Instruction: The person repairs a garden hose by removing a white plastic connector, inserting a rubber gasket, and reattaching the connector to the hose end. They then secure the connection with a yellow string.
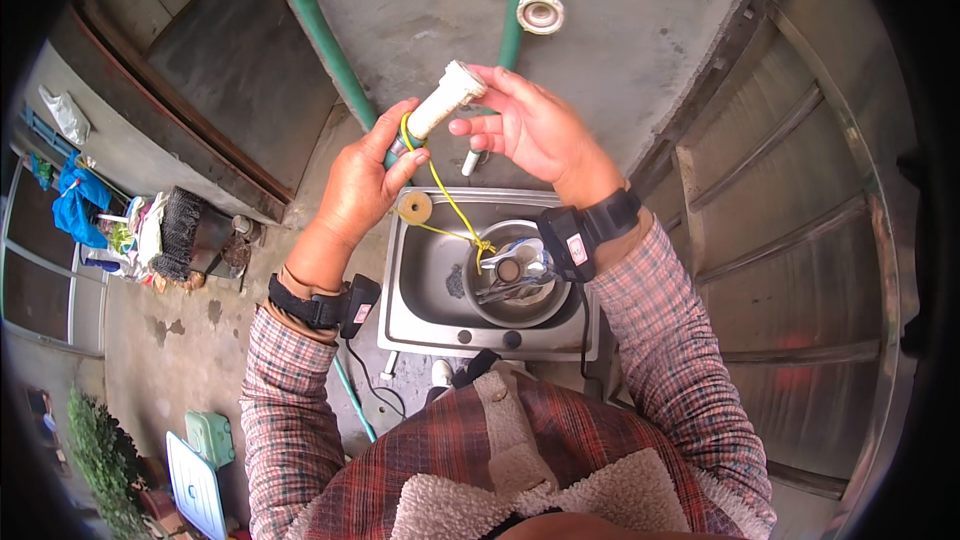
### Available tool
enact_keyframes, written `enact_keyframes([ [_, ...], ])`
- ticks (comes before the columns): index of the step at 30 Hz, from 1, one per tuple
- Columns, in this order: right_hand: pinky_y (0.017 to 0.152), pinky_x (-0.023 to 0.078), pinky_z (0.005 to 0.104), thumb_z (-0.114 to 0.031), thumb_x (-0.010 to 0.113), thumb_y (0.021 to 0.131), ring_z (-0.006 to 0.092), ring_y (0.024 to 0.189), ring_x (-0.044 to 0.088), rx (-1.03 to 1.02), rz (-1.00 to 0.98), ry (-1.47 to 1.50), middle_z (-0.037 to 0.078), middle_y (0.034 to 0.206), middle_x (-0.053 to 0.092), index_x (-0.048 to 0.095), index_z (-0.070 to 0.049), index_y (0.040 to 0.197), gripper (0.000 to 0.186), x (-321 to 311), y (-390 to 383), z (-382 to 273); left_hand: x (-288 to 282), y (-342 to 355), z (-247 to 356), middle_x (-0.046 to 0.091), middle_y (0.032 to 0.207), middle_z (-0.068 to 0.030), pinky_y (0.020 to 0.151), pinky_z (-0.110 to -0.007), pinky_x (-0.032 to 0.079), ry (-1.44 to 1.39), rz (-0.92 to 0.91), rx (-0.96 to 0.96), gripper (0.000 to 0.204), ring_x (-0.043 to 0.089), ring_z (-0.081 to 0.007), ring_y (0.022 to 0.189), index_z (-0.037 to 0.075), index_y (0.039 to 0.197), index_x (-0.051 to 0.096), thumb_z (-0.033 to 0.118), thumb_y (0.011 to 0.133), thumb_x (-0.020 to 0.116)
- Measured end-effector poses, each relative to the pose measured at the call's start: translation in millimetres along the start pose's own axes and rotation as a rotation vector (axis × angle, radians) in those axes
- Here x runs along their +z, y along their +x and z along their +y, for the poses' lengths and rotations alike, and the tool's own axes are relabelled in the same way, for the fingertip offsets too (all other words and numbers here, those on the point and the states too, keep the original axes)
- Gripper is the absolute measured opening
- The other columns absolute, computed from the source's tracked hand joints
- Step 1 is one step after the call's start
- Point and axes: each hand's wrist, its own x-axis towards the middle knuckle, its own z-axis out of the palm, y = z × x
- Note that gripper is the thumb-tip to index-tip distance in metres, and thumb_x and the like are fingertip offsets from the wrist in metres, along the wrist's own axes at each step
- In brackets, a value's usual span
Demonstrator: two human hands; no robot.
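A white plastic pipe fitting (440, 105) with a wider collar at its top end is raised above the back of a steel sink. My left hand (365, 175) is closed round its lower end, where a yellow cord (450, 202) loops about it and a green hose joins. The fingers of my right hand (540, 130) are apart; an upper fingertip touches the collar, and the others curl beside the fitting. The yellow cord hangs down to a knot over a metal bowl (515, 318) in the sink. A tan disc (414, 207) with a hole lies at the sink's back left corner.
The steel sink (420, 343) stands before me; its bowl holds a brown round piece and shiny items. Green pipes (320, 25) run along the grey wall, with a white round fitting (541, 12) on it. Metal panels are on my right, piled goods (140, 230) on my left.
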Motion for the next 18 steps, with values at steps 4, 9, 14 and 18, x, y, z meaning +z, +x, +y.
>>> enact_keyframes([
  [4,0.078,0.053,0.0318,-0.019,0.048,0.099,0.0242,0.098,0.064,-0.082,0.243,-0.136,0.015,0.121,0.059,0.049,0.0,0.128,0.034,-20.0,-40.0,-6.4,16.8,9.8,7.0,0.067,0.099,-0.0187,0.073,-0.04,0.052,0.119,0.085,-0.004,0.053,0.066,-0.0368,0.089,0.019,0.133,0.049,0.027,0.085,0.07],
  [9,0.081,0.05,0.0293,-0.011,0.052,0.096,0.0196,0.097,0.063,-0.358,0.615,-0.231,0.013,0.113,0.063,0.054,-0.001,0.119,0.025,-32.6,-98.0,-7.4,31.1,13.1,8.3,0.066,0.102,-0.0192,0.074,-0.038,0.052,0.057,0.059,-0.014,0.052,0.067,-0.0343,0.09,0.019,0.134,0.05,0.022,0.086,0.07],
  [14,0.083,0.048,0.0302,-0.007,0.055,0.09,0.0189,0.098,0.061,-0.649,0.891,-0.867,0.01,0.107,0.064,0.058,-0.001,0.109,0.02,-45.2,-156.8,21.9,40.0,7.0,4.9,0.067,0.104,-0.0182,0.077,-0.035,0.051,-0.008,0.016,0.016,0.053,0.067,-0.0297,0.092,0.017,0.136,0.048,0.016,0.087,0.068],
  [18,0.082,0.042,0.0413,-0.006,0.062,0.072,0.0281,0.09,0.059,-0.476,1.227,-1.869,0.008,0.092,0.063,0.064,-0.01,0.092,0.021,-70.2,-229.9,42.0,38.9,0.8,3.8,0.068,0.095,-0.0143,0.076,-0.032,0.05,-0.071,-0.046,-0.008,0.053,0.064,-0.018,0.081,0.017,0.138,0.047,0.014,0.088,0.066],
])
